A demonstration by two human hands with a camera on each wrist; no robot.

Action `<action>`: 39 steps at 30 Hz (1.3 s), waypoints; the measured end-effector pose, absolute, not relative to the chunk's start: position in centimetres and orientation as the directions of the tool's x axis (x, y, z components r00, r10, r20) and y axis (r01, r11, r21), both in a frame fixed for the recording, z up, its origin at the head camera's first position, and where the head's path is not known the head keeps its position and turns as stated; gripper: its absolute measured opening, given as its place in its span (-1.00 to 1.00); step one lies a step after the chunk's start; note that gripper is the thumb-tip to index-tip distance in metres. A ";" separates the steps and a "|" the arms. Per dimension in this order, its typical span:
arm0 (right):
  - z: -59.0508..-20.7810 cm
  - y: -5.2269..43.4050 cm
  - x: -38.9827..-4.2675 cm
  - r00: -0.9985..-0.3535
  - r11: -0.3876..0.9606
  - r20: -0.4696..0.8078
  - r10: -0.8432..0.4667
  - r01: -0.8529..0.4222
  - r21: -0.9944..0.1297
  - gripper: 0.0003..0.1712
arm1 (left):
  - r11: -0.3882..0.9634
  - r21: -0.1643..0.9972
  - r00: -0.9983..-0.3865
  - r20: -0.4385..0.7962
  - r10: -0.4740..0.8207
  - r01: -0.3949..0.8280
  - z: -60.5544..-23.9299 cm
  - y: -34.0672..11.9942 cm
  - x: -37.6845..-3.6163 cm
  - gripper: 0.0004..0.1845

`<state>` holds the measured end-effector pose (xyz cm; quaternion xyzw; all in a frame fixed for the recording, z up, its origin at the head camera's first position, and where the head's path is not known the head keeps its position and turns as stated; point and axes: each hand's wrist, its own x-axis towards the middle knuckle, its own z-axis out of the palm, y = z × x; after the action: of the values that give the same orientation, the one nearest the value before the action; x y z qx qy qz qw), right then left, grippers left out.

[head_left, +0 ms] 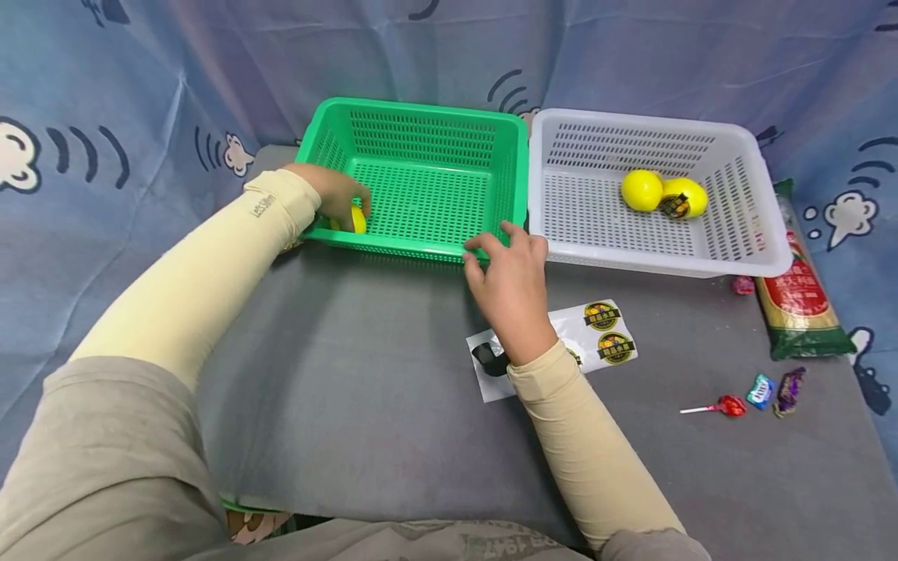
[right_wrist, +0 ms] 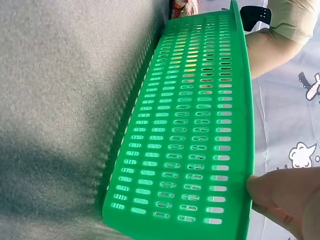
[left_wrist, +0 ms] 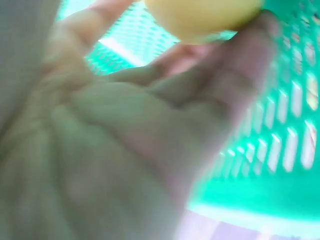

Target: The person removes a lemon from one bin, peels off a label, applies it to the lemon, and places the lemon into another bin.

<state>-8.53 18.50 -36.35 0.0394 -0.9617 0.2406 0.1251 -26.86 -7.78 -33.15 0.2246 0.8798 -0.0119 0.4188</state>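
Observation:
In the head view, my left hand (head_left: 333, 191) reaches down into the left end of the green basket (head_left: 421, 248) and grips a yellow lemon (head_left: 358, 219). In the left wrist view, blurred fingers lie around the lemon (left_wrist: 202, 20), which is cut off by the top edge. My right hand (head_left: 514, 284) is at the basket's near right rim. The right wrist view shows its thumb (right_wrist: 282, 192) on the outer side of the rim, with a finger behind it, pinching the edge.
A white basket (head_left: 631, 261) beside the green one holds two yellow lemons (head_left: 642, 191), one with a black sticker. A sticker sheet (head_left: 589, 339) lies under my right wrist. To the right are a lollipop (head_left: 731, 405), wrapped candies (head_left: 761, 391) and a red-and-green bag (head_left: 800, 288).

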 end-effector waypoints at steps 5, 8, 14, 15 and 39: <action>-36.2 18.5 -8.5 -0.967 0.884 0.255 -0.012 -0.130 -0.449 -0.82 | 0.862 0.248 -0.607 -0.625 0.491 0.442 -32.9 -7.8 -27.6 -0.44; -36.2 18.5 -8.6 -0.968 0.885 0.250 -0.013 -0.128 -0.447 -0.82 | 0.812 0.378 -0.668 -0.463 0.582 0.445 -31.0 -7.8 -27.0 -0.44; -36.0 18.7 -8.5 -0.970 0.888 0.244 -0.017 -0.127 -0.441 -0.81 | 0.631 0.626 -0.765 -0.081 0.638 0.459 -26.9 -6.4 -20.5 -0.51; -35.9 18.8 -8.5 -0.970 0.890 0.244 -0.016 -0.126 -0.439 -0.80 | 0.595 0.650 -0.773 -0.019 0.635 0.472 -26.7 -6.0 -18.9 -0.52; -34.8 22.0 -5.0 -0.951 0.769 0.307 0.039 -0.168 -0.617 -0.70 | 0.831 0.417 -0.920 0.290 0.262 0.368 -41.1 -2.3 -0.5 -0.35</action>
<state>-5.04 21.98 -34.83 0.0346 -0.9280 0.3381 0.1528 -0.52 -2.26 -41.11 0.1658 0.9503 0.2389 -0.1110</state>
